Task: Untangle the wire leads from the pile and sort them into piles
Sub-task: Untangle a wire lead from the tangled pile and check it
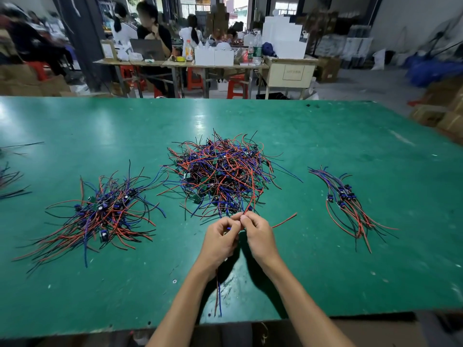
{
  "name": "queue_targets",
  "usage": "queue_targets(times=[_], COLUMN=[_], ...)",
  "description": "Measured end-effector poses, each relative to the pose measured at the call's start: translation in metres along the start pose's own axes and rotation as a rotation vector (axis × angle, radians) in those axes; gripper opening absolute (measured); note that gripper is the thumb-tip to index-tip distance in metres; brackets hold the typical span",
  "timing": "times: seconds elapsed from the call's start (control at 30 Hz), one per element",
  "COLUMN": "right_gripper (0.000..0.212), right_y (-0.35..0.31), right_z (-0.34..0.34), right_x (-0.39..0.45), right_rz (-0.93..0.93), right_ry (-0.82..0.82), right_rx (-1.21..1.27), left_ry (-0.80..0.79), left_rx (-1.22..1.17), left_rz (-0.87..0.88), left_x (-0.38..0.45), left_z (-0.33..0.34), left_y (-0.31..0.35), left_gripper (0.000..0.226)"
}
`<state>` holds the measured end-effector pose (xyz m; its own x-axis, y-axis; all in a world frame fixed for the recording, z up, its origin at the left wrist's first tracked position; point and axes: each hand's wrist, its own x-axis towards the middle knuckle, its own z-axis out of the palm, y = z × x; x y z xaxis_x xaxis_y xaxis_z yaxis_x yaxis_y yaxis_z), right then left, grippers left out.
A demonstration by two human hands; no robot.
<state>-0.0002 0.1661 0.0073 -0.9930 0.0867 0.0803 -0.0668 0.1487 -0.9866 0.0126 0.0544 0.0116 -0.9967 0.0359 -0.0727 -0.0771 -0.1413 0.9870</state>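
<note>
Fingers of both hands are curled and meet tip to tip just in front of the big tangled pile, pinching wire between them. Left hand grips a small blue part with leads; a blue wire and a darker wire hang from under this hand and trail toward the near edge of the green tabletop. Right hand pinches a red wire that rises from the fingertips back into the pile, and another red end sticks out to the right beside this hand. Whether the two hands hold one lead or two separate ones is hard to tell, since the fingers cover the join.

Central pile is a dense mound of red, blue and black leads with small green boards mixed in, sitting mid-table just beyond the hands. Left pile is looser and flatter, its wires fanning out toward the near left. Right pile is small and neater, its leads lying roughly parallel with the blue parts grouped together. A few stray wires lie at the far left edge.

Beyond the tabletop, seated people work at cluttered tables with red stools and white boxes.
</note>
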Motion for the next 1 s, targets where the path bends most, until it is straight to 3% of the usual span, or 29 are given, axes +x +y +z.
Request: queue_targets(times=[0.23,0.43,0.53,0.67,0.87,0.93,1.0], right_gripper=[0.033,0.026,0.024,0.023,0.020,0.018,0.032], right_y=[-0.016,-0.035,-0.039,-0.035,-0.012,-0.011,-0.010], right_z=[0.000,-0.004,-0.003,-0.017,-0.025,-0.028,-0.027], right_x=[0.029,0.052,0.054,0.050,0.037,0.033,0.025], right_rz=[0.116,0.283,0.447,0.505,0.354,0.306,0.281], right_ry=[0.165,0.295,0.238,-0.039,0.008,-0.054,-0.134], right_rx=[-0.111,0.052,0.469,1.086,1.153,1.085,0.897], left_ry=[0.014,-0.009,-0.022,-0.061,-0.077,-0.092,-0.102], left_rx=[0.042,0.033,0.034,-0.017,-0.017,-0.051,-0.158], left_rz=[-0.049,-0.056,-0.060,-0.066,-0.037,-0.010,-0.032], left_x=[0.002,0.002,0.002,-0.002,-0.009,-0.010,-0.010], left_z=[0.000,0.000,-0.001,-0.004,-0.008,-0.008,-0.013], left_y=[0.000,-0.001,-0.001,0.005,0.010,0.012,0.014], left_gripper=[0.023,0.022,0.021,0.021,0.022,0.023,0.020])
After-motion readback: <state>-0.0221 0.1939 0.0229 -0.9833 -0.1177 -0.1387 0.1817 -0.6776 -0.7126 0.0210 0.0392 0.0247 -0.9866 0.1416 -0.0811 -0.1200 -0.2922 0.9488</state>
